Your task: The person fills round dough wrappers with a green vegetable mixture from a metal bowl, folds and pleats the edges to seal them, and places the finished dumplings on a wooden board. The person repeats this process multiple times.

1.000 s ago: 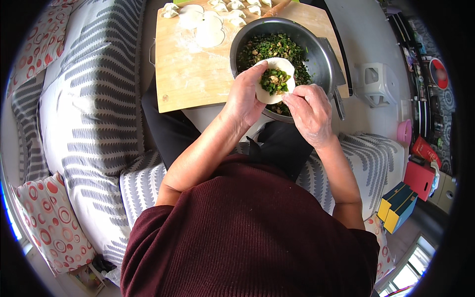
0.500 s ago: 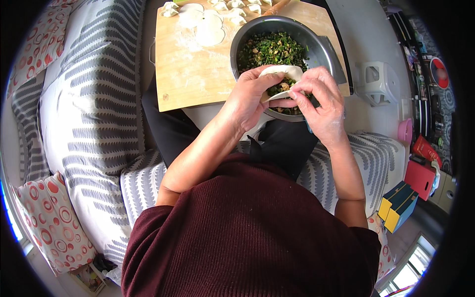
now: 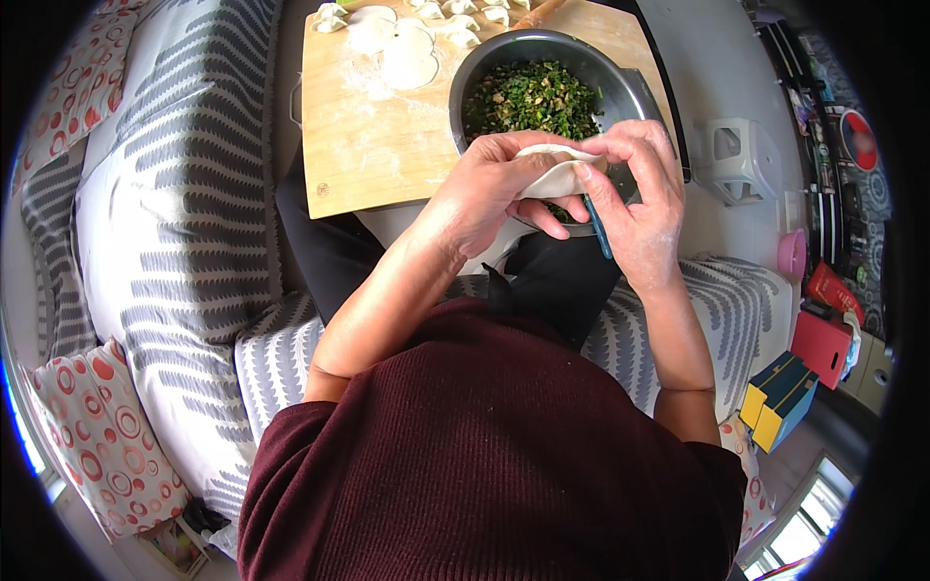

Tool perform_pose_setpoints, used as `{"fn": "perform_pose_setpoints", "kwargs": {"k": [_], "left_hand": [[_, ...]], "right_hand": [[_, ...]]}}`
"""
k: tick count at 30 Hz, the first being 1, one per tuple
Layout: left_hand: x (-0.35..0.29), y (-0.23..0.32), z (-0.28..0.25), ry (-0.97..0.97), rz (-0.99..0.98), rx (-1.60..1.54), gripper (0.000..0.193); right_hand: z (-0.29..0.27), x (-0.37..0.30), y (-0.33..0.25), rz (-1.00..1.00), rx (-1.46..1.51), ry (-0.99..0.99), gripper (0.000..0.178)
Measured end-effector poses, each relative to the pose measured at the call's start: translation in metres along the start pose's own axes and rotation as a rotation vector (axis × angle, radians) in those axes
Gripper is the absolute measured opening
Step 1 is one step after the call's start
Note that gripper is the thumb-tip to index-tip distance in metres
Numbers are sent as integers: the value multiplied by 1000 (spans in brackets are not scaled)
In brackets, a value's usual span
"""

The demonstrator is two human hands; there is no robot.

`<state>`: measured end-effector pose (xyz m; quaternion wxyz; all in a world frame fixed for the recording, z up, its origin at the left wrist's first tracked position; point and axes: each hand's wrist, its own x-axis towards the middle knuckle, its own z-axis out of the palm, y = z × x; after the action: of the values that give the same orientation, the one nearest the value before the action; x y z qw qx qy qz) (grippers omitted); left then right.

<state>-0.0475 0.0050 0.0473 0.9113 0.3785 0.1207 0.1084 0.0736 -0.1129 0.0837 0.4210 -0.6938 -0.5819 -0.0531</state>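
A half-folded dumpling (image 3: 555, 180) is held between my two hands, its dough edges drawn toward each other. My left hand (image 3: 489, 184) cradles it from the left, thumb along its side. With thumb and fingers my right hand (image 3: 639, 189) pinches the dumpling's right end. Beneath both hands sits a metal bowl (image 3: 463, 92) of chopped green filling (image 3: 538, 97). A dark blue handle (image 3: 599, 229) shows below my right hand; the rest of that tool is hidden.
The bowl stands on a floured wooden board (image 3: 378, 165). Round dough wrappers (image 3: 409, 60) lie left of the bowl, finished dumplings (image 3: 463, 37) at the far edge, beside a rolling pin (image 3: 539, 14). A white plastic stool (image 3: 741, 160) stands at right.
The wrapper, open with filling showing before, is now folded up around it. My right hand has moved slightly right, and the blue handle has come more into view.
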Motion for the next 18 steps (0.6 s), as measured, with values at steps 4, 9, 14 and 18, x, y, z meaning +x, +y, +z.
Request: {"fn": "perform_pose_setpoints", "kwargs": {"k": [4,9,14,18], "left_hand": [[0,-1,0,-15,-18,45,32],[2,-1,-1,-40,-45,-62,35],[0,1,0,-89,30,-81,34],[3,-6,-4,-83,62,-56,33]], "right_hand": [[-4,0,4,-69,-64,-71,14],[-3,-1,9,-13,-11,-76,10],[-3,0,13,80,96,-35,6],[-7,2,15,187,167,-67,11]]}}
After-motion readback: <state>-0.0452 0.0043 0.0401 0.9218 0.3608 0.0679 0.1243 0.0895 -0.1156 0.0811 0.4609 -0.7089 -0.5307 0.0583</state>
